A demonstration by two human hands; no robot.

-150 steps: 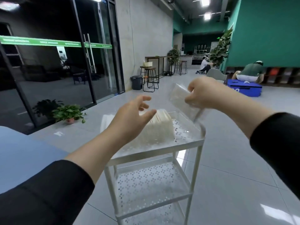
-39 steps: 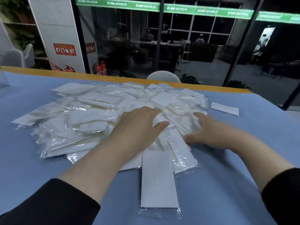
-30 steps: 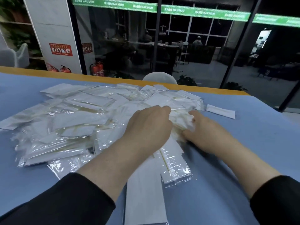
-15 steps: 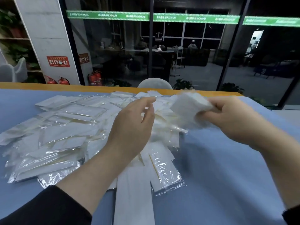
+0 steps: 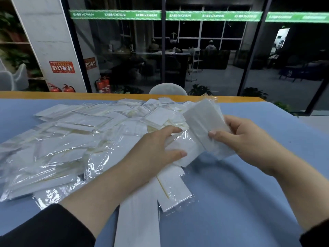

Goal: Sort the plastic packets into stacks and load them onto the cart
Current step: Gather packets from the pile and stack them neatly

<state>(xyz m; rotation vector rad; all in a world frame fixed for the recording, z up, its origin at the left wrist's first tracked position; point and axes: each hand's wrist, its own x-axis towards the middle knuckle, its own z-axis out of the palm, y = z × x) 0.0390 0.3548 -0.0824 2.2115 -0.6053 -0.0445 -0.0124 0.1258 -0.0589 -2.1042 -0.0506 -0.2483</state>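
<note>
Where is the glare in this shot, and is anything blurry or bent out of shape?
Head view: glare streaks the clear wrappers of the loose packet pile at left; the small stack gripped by the right hand is slightly soft; the left hand looks sharp; the wide lens bows the blue table and tilts the window frames.

Both forearms are extended forward from dark sleeves. The right hand [image 5: 243, 139] is raised, its thumb and curled fingers closed round a small stack of packets [image 5: 204, 120]. The left hand [image 5: 156, 147] is lowered palm-down, apparently pinching another packet [image 5: 183, 148].
</note>
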